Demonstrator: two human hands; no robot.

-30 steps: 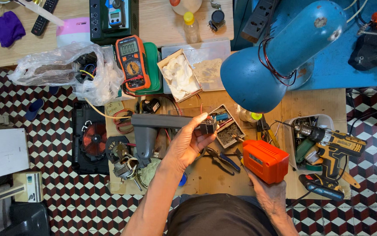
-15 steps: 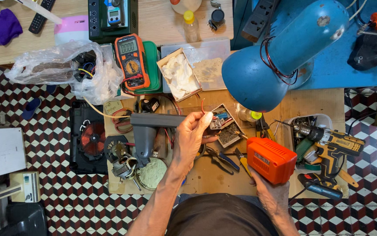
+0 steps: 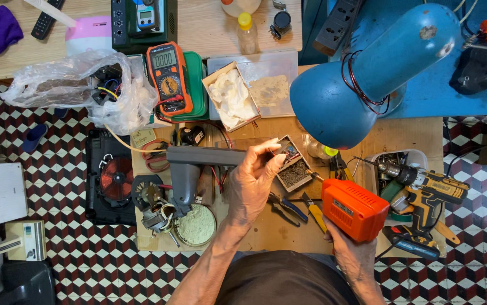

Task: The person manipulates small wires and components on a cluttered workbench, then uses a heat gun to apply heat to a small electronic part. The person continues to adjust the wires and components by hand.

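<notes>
My left hand (image 3: 252,183) reaches over the wooden board, thumb and forefinger pinched together just above a small compartment box of tiny parts (image 3: 293,169). Anything between the fingertips is too small to make out. A grey plastic tool housing (image 3: 190,169) lies just left of that hand. At the lower right, my right hand (image 3: 356,257) grips an orange power tool (image 3: 353,209) from below and holds it over the board's front edge. Pliers with blue handles (image 3: 288,206) lie between the two hands.
A blue desk lamp (image 3: 362,79) hangs over the right of the board. An orange multimeter (image 3: 168,76), a clear plastic bag (image 3: 79,87), an opened cooker with a red coil (image 3: 113,178) and a yellow cordless drill (image 3: 424,189) crowd the bench.
My left hand has turned from lying spread over the parts box to a raised pinch above it. The orange tool in my right hand has barely shifted.
</notes>
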